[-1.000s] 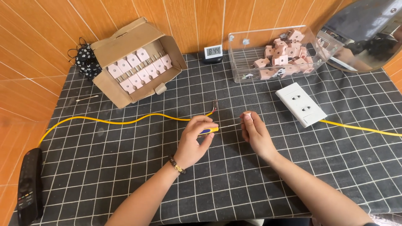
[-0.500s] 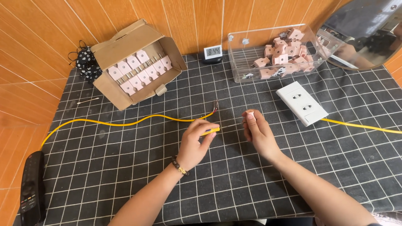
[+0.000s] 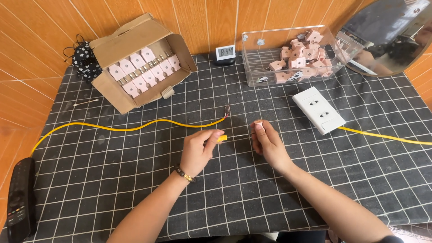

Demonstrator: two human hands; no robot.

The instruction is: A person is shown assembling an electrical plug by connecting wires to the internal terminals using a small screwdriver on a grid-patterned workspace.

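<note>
My left hand (image 3: 200, 150) is closed around a small screwdriver (image 3: 228, 137) with a yellow handle; its thin metal shaft points right. My right hand (image 3: 266, 143) pinches a small pink plug at the shaft's tip, mostly hidden by the fingers. Both hands hover just above the black grid-patterned cloth (image 3: 135, 180) near the table's middle. A yellow cable (image 3: 135, 127) lies just beyond the left hand, its stripped end (image 3: 227, 111) pointing up between the hands.
A cardboard box (image 3: 139, 60) of pink plugs stands at the back left. A clear plastic bin (image 3: 292, 56) with several pink plugs is at the back right. A white double socket (image 3: 318, 110) with a yellow lead, a small digital clock (image 3: 224, 52), a remote (image 3: 19, 198).
Both hands have stayed nearly in place; the right hand has shifted slightly and the screwdriver shaft shows more clearly between the hands.
</note>
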